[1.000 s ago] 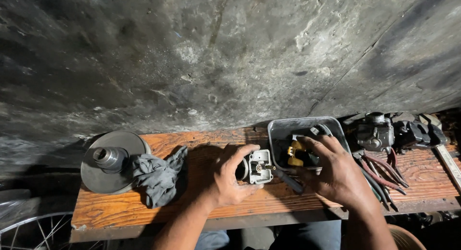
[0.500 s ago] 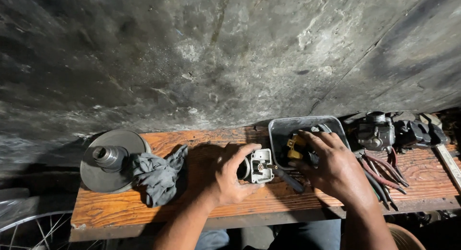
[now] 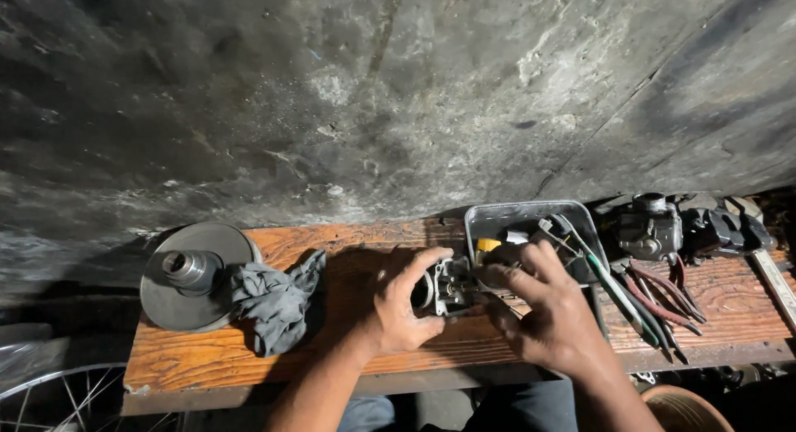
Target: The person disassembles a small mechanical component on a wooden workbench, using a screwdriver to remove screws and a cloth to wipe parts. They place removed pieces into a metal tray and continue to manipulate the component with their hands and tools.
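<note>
My left hand grips a small grey metal carburetor body on the wooden bench. My right hand is beside it on the right, fingers touching the carburetor's side and the near edge of a grey metal tray. Whether the right fingers pinch a small part I cannot tell. The tray holds small parts, one of them yellow, and a tool.
A round metal pulley disc sits at the bench's left end with a grey rag beside it. Pliers with red handles and dark engine parts lie at the right. A rough concrete wall rises behind. A spoked wheel shows lower left.
My right hand has moved left from the tray toward the carburetor body and now touches it. My left hand keeps its grip in the same place.
</note>
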